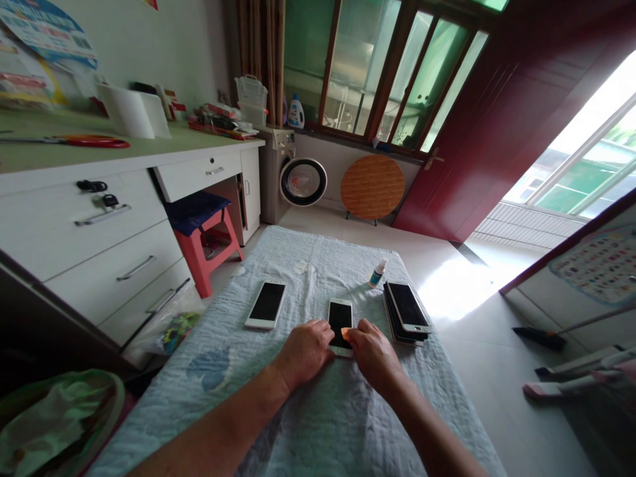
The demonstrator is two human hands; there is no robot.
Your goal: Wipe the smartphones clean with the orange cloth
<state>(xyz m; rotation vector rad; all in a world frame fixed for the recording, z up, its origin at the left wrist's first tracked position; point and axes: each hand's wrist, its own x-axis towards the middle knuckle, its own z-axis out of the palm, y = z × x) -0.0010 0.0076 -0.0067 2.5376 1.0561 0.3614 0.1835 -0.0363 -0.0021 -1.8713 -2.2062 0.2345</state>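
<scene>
A white smartphone with a dark screen (340, 314) lies face up on the cloth-covered table, straight in front of me. My left hand (305, 352) is closed at its left edge, fingertips and thumb gripping the side. Pinched in my right hand (373, 351) is a small orange piece (345, 333), pressed against the right part of the screen; its material is hard to make out. To the left rests a second white smartphone (267, 305), face up. At the right, another white smartphone (408, 307) tops a stack of dark devices, with a small bottle (378, 273) standing behind it.
The table wears a pale blue quilted cloth (308, 265). A white desk (99, 225) with drawers runs along the left, a red stool (206, 245) beside it. Farther back are a washing machine with its door open (303, 181) and a round wooden tabletop (372, 187).
</scene>
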